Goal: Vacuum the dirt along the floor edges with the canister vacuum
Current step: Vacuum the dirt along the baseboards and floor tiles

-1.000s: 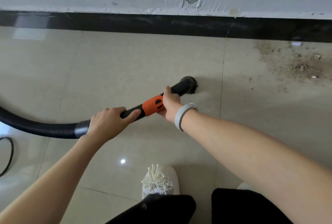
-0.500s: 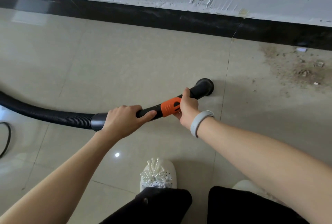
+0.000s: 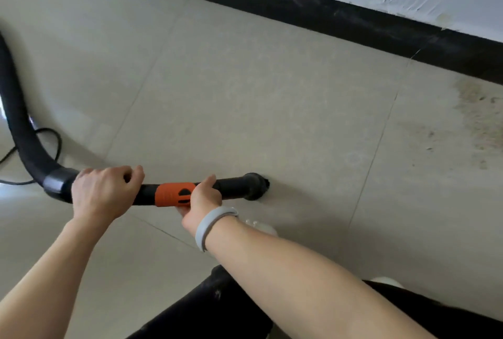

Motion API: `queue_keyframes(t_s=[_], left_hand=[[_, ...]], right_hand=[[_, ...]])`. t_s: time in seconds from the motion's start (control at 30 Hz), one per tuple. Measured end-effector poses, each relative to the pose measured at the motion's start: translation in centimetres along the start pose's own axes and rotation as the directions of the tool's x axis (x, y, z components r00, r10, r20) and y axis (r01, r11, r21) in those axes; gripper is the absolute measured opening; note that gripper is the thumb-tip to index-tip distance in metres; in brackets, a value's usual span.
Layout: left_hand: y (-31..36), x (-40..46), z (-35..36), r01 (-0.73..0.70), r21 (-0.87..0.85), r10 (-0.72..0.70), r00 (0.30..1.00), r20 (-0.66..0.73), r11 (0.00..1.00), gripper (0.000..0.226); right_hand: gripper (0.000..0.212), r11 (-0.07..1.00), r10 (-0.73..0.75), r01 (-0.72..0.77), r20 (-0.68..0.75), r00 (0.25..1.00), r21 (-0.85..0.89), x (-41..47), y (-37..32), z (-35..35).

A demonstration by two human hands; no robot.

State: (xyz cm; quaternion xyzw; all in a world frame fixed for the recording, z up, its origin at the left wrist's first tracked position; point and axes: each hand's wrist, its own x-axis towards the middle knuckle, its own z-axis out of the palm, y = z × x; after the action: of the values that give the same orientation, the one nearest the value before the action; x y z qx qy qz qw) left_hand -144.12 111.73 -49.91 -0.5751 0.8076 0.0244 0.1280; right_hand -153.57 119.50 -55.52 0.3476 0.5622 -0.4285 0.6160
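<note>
Black wand point(image 3: 234, 189) lies level across mid-frame, its nozzle point(image 3: 255, 186) down on the floor point(image 3: 245, 94), well apart from the dirt point(image 3: 479, 121) at the right edge. Left hand point(image 3: 103, 194) grips the wand beside the hose point(image 3: 19, 121) cuff; right hand point(image 3: 201, 200) clamps it just right of the orange band point(image 3: 171, 194). Baseboard point(image 3: 326, 17) crosses the upper frame.

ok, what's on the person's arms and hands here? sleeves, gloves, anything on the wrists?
Both forearms are bare: no sleeves or gloves in view. The left hand wears nothing, with no band on its wrist. The right hand is bare too, but its wrist carries a plain light grey band, smooth, with no visible display or marking.
</note>
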Motion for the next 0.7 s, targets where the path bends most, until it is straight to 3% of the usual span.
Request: queue_keyframes(t_s=[0.13, 0.27, 0.4, 0.5, 0.63, 0.7], left_hand=[[-0.7, -0.7, 1.0, 0.084, -0.044, -0.084, 0.996, -0.001, 0.995, 0.045], [0.8, -0.1, 2.0, 0.073, -0.132, -0.073, 0.997, -0.002, 0.989, 0.043], [1.0, 0.1, 1.8, 0.073, -0.161, -0.080, 0.996, -0.038, 0.984, 0.043], [1.7, 0.1, 1.9, -0.006, -0.174, -0.004, 0.998, -0.056, 0.985, 0.047], [4.6, 0.6, 2.1, -0.161, -0.260, 0.189, 0.978, 0.088, 0.952, 0.042], [5.8, 1.0, 1.8, -0.230, -0.218, 0.255, 0.962, 0.093, 0.948, 0.040]], right_hand=[[0.064, 0.996, -0.012, 0.016, 0.046, 0.999, -0.093, -0.5, 0.3, 0.5], [0.064, 0.978, -0.073, 0.059, -0.060, 0.996, -0.199, 0.3, -2.0, -0.2], [0.067, 0.961, -0.161, 0.160, 0.014, 0.987, -0.227, 1.0, -3.9, 1.0], [0.062, 0.934, -0.251, 0.251, 0.034, 0.967, -0.256, 0.8, -5.8, 0.1], [0.058, 0.895, -0.371, 0.367, 0.034, 0.928, -0.253, 1.0, -10.2, -2.2], [0.055, 0.895, -0.379, 0.378, 0.044, 0.924, -0.237, 0.6, -11.9, -3.0]])
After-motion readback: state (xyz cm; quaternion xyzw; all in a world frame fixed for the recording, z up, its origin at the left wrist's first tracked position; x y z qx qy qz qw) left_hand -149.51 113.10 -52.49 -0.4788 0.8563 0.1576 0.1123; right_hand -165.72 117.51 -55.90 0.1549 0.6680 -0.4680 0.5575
